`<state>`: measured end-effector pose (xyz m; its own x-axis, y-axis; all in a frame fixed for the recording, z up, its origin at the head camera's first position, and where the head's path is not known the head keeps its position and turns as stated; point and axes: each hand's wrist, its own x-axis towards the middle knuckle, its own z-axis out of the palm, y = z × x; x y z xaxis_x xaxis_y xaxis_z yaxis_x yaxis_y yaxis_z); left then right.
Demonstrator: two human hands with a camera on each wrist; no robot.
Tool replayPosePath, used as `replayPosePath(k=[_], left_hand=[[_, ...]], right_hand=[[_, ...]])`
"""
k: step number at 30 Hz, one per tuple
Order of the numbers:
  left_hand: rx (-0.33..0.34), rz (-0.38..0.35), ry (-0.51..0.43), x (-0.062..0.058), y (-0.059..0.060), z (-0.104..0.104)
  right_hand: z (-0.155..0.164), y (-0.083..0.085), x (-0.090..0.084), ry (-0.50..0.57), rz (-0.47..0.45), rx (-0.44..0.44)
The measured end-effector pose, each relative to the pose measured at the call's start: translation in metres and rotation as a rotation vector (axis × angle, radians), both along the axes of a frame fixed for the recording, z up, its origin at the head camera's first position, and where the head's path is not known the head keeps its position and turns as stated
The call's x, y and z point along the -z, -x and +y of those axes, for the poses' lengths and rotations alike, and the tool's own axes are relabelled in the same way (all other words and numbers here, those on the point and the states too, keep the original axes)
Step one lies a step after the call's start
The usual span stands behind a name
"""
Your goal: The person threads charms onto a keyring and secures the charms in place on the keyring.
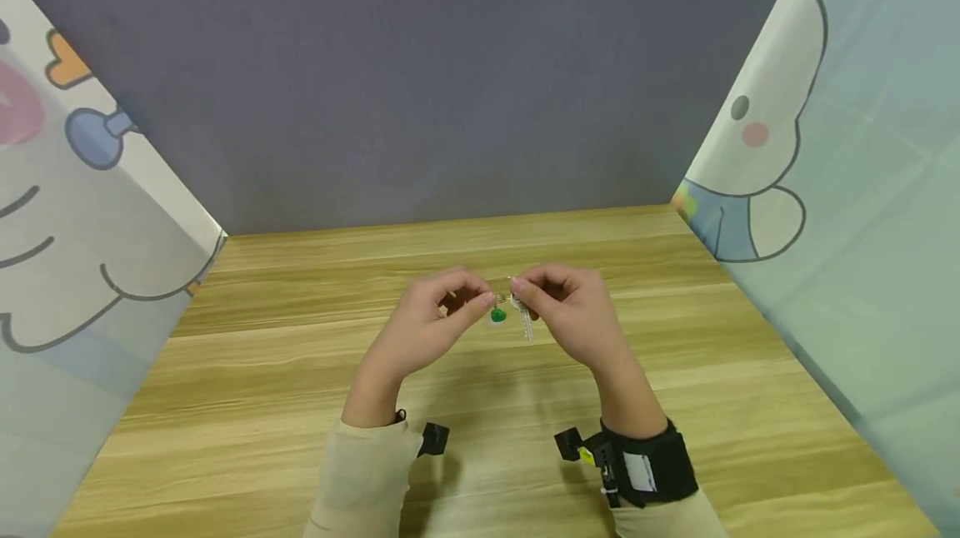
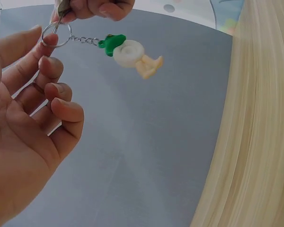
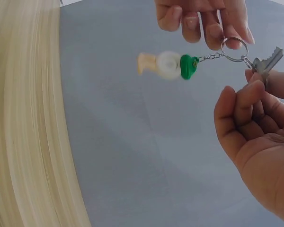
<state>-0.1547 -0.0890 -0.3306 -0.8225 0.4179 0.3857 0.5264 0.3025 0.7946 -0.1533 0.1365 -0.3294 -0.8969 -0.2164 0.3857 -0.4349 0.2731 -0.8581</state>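
Observation:
Both hands meet over the wooden table in the head view. My left hand (image 1: 431, 317) pinches a metal key ring (image 2: 71, 35) between thumb and index finger; its other fingers are loosely curled. From the ring, a short chain carries a keychain charm (image 2: 128, 53) with a green top, a white round middle and peach-coloured feet. The charm hangs free below the hands, its green part (image 1: 498, 316) showing in the head view. My right hand (image 1: 577, 317) grips a silver key (image 3: 270, 61) with thumb and fingertips, close beside the ring. Whether the key is threaded on the ring cannot be made out.
The wood-grain table (image 1: 262, 388) spreads beneath both forearms. A grey panel (image 1: 450, 88) stands at the back, with cartoon-printed panels (image 1: 862, 188) at the left and right sides. Black wrist-camera mounts (image 1: 570, 444) sit on both wrists.

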Motion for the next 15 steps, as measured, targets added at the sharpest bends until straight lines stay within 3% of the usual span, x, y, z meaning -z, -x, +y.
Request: replayPosePath(k=[6,15], left_hand=[[0.009,0.026,0.018,-0.0019,0.0008,0.0031],[-0.016,0.008,-0.025,-0.0021,0.002,0.0042]], right_hand=[[-0.0056,-0.0029,-0.0006,-0.064,0.104,0.033],[-0.0067,-0.0004,-0.0017,-0.057,0.091,0.022]])
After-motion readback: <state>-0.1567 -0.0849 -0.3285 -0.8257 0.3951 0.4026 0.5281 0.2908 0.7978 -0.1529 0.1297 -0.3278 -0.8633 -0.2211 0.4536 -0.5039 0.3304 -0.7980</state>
